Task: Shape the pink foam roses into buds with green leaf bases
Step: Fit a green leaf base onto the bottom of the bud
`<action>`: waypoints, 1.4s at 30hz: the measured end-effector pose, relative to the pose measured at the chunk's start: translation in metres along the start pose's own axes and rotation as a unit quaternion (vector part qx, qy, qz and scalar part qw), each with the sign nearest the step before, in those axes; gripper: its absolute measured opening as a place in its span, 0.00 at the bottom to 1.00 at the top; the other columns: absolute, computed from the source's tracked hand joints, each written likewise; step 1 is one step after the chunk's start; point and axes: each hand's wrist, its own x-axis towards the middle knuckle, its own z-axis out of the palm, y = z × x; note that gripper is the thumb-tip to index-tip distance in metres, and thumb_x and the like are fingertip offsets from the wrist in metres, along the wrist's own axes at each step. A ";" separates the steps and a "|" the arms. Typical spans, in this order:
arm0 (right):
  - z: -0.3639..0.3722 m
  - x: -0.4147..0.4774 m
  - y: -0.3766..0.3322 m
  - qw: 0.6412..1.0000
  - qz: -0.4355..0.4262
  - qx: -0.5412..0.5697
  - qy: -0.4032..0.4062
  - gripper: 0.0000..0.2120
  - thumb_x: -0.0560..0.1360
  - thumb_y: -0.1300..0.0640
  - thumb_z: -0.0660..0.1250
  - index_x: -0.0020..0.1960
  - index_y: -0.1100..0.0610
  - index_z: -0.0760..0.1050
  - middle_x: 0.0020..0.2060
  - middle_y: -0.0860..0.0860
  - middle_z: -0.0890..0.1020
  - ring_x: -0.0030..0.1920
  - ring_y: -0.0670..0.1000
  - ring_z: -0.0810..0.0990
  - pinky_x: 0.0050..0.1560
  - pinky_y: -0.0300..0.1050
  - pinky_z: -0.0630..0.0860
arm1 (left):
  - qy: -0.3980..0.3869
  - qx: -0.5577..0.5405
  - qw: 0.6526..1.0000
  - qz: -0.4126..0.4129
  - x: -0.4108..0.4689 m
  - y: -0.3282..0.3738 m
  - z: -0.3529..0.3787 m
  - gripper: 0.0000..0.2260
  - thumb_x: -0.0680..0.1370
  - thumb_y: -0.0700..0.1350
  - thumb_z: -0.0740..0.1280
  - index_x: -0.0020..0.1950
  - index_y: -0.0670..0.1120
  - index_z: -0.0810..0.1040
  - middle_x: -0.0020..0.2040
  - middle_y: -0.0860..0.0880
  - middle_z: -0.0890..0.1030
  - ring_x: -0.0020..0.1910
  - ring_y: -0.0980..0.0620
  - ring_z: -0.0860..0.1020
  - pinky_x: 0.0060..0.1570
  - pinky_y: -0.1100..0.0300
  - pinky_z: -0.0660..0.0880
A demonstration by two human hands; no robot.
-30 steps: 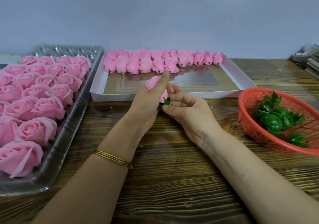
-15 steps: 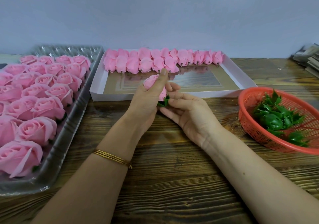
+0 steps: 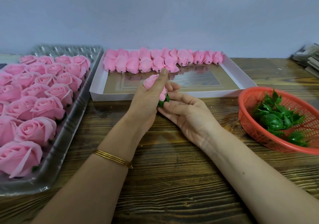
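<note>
My left hand [image 3: 148,99] grips a pink foam rose bud [image 3: 150,81] above the table, its fingers wrapped round the petals. My right hand [image 3: 186,113] pinches the green leaf base [image 3: 164,101] at the bud's lower end. Most of the bud is hidden by my left fingers. Several open pink roses [image 3: 36,103] fill the clear plastic tray [image 3: 69,132] on the left. Several shaped buds [image 3: 155,61] lie in rows at the back of the white box [image 3: 241,84]. Loose green leaf bases [image 3: 276,117] lie in the red basket [image 3: 246,113] on the right.
A wooden table [image 3: 172,172] carries everything. A stack of papers or books [image 3: 309,58] sits at the far right edge. A pale wall stands behind the box and tray.
My right fingers have closed further round the leaf base, pressing it against the bud. Both hands stay in nearly the same place.
</note>
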 end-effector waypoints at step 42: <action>-0.002 0.002 0.006 0.991 -0.074 -0.104 0.038 0.13 0.67 0.78 0.69 0.49 0.69 0.79 0.37 0.57 0.84 0.40 0.52 0.83 0.51 0.44 0.81 | 0.006 0.029 1.000 -0.005 0.001 -0.003 0.001 0.19 0.81 0.51 0.62 0.34 0.44 0.74 0.40 0.46 0.83 0.42 0.51 0.82 0.50 0.55 0.78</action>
